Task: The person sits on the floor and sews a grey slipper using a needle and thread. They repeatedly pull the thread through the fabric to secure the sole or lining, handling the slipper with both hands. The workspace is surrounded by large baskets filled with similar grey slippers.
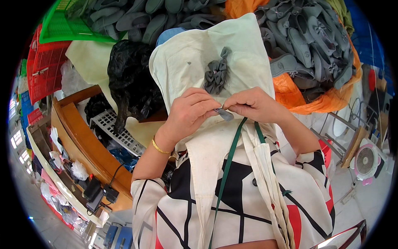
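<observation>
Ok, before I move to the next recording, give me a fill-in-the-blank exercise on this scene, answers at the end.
1. The left hand holds a small fabric piece, coloured ____, close by the right hand.
2. The gold bracelet is on the person's ____ wrist.
3. The heap of gray shoes at the upper right lies in a sack coloured ____.
4. The small fan stands on the person's ____ side.

Missing words: gray; left; orange; right.

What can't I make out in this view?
Head view:
Part of the gray piece: covered by fingers of the left hand.
Whether the right hand pinches it: too small.
Inside of the black plastic bag: hidden by its folds.
Topmost gray shoes: cut off by upper edge.
</observation>
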Demonstrator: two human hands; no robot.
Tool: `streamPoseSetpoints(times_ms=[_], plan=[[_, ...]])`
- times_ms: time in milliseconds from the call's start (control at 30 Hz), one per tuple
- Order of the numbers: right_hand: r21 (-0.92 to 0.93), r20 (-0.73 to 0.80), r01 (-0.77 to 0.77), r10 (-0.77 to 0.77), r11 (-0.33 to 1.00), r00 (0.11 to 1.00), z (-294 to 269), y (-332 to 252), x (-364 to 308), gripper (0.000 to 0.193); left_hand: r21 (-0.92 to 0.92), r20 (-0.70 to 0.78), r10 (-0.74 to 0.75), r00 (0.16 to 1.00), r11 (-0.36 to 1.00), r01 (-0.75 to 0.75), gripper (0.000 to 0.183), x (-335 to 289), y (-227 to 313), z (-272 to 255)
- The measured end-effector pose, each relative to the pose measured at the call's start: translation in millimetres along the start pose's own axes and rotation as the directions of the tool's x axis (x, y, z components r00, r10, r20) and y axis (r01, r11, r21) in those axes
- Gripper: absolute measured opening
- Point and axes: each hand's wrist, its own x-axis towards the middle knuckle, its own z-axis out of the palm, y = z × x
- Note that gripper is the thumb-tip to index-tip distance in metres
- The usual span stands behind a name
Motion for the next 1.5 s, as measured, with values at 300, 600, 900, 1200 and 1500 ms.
streamPoseSetpoints(times_ms=[300, 600, 900, 1200, 1500], plan=[[0.188, 0.058, -0.147, 0.138, 0.971, 0.989, 15, 11, -1, 0.007, -0.122, -0.034, -0.038, 0.999, 0.992, 0.034, 0.024, -7, 0, 6], [0.387, 0.106, -0.246, 0.223, 0.889, 0.969, 18, 9, -1, 0.007, -0.175, -0.035, -0.081, 0.996, 0.982, 0.074, 0.025, -7, -1, 9], [0.547, 0.155, -0.299, 0.257, 0.782, 0.954, 23, 21, -2, 0.012, -0.338, -0.02, -0.246, 0.969, 0.914, 0.225, 0.019, -9, 6, 7], [0.473, 0.173, -0.298, 0.244, 0.829, 0.954, 20, 10, 5, 0.041, -0.367, 0.061, -0.272, 0.96, 0.889, 0.275, 0.016, -12, 5, 14], [-0.301, -0.231, 0.005, -0.078, 0.954, 0.97, 20, 11, 13, 0.018, -0.223, 0.052, -0.533, 0.844, 0.818, 0.53, 0.017, -9, 6, 22]])
